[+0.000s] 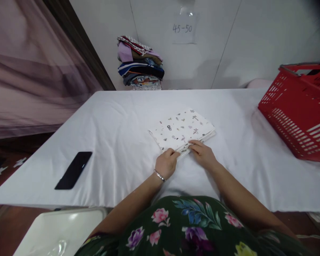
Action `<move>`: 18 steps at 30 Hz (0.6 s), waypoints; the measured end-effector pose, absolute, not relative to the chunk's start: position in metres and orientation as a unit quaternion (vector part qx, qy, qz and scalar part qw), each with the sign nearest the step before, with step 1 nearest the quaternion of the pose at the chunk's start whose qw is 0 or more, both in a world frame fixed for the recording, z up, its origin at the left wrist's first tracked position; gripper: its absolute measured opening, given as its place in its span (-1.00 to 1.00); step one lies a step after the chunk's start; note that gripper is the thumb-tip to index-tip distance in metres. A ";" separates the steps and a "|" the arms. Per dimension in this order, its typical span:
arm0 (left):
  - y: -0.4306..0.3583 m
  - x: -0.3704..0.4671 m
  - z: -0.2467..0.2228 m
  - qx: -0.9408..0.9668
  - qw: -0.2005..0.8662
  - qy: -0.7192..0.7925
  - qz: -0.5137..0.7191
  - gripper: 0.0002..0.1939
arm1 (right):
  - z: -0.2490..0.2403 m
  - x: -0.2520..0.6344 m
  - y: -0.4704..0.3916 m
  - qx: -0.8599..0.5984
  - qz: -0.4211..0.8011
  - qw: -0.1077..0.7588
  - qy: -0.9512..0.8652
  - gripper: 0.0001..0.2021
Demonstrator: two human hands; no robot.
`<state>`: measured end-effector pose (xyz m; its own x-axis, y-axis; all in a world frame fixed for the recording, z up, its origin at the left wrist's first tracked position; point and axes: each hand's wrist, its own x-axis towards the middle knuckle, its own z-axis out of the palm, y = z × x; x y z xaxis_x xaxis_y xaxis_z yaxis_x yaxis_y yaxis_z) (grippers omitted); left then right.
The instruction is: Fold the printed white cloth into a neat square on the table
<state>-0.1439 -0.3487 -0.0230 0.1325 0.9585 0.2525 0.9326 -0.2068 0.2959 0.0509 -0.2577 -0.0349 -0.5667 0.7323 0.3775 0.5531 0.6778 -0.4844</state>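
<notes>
I'm pinching the folded palm-print cloth [180,128] by its near edge, left hand [166,164] and right hand [203,153]; likely light, limp, best gripped at folds.

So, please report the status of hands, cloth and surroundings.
Left hand, right hand gripping patterned cloth by near edge. Cloth folded, on white table. Black phone, red basket: apart from cloth, either side.

Before you is a white-draped table [117,142]. On its left lies a black phone [74,170]; on its right end, a red basket [298,106]. Past its far edge, you have stacked folded fabrics [141,65] and a paper [185,33] reading "45-50". A pinkish curtain [34,74] hangs to its left; a white, stool-like object [58,227] sits below its near edge.
</notes>
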 end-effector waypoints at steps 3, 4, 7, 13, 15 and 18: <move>-0.350 -0.143 -0.023 0.754 0.029 0.624 0.205 -0.74 | -0.034 0.051 -0.258 -0.368 0.154 0.277 -0.874 -0.73; -0.350 -0.142 -0.023 0.752 0.026 0.626 0.204 -0.76 | -0.033 0.050 -0.259 -0.369 0.154 0.274 -0.875 -0.75; -0.351 -0.140 -0.021 0.746 0.015 0.636 0.197 -0.78 | -0.031 0.049 -0.260 -0.371 0.154 0.264 -0.877 -0.78; -0.349 -0.139 -0.021 0.734 0.034 0.649 0.198 -0.77 | -0.030 0.049 -0.260 -0.375 0.145 0.258 -0.878 -0.76; -0.349 -0.139 -0.022 0.731 0.041 0.650 0.204 -0.77 | -0.031 0.049 -0.260 -0.375 0.144 0.257 -0.879 -0.75; -0.349 -0.140 -0.023 0.725 0.046 0.652 0.215 -0.76 | -0.033 0.049 -0.259 -0.379 0.144 0.253 -0.879 -0.75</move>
<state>-0.1397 -0.3487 -0.0229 0.0559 0.9660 0.2526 0.9266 -0.1444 0.3473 0.0487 -0.2593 -0.0333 -0.5856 0.7380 0.3355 0.5927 0.6721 -0.4438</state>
